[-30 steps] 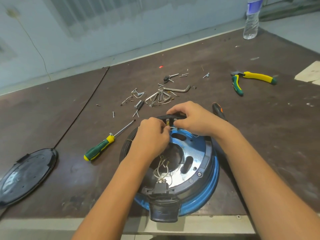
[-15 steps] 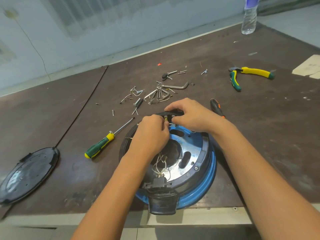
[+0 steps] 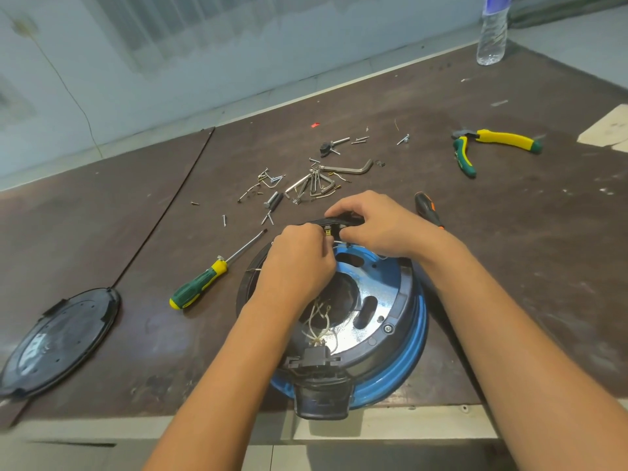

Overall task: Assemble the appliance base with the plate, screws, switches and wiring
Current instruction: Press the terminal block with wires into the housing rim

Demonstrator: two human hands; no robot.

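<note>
- Blue appliance base [image 3: 404,348] sits at the tabletop [image 3: 509,266] near edge, switch block [image 3: 334,224] at its 12 o'clock rim.
- My left hand [image 3: 299,263] pinches a thin white wire [image 3: 336,240] at the block; my right hand [image 3: 377,226] clamps the block.
- Risk: I tug too hard and the wire pops off or misses its terminal.
- Loose screws [image 3: 268,217] at 11 o'clock could get swept off.

Legible text: none | bottle [image 3: 492,32], far right: label blurred, unreadable | black cover [image 3: 57,341], near left: pale embossed marking, too small to read | switch block [image 3: 329,229]: yellow marking, not resolvable
</note>
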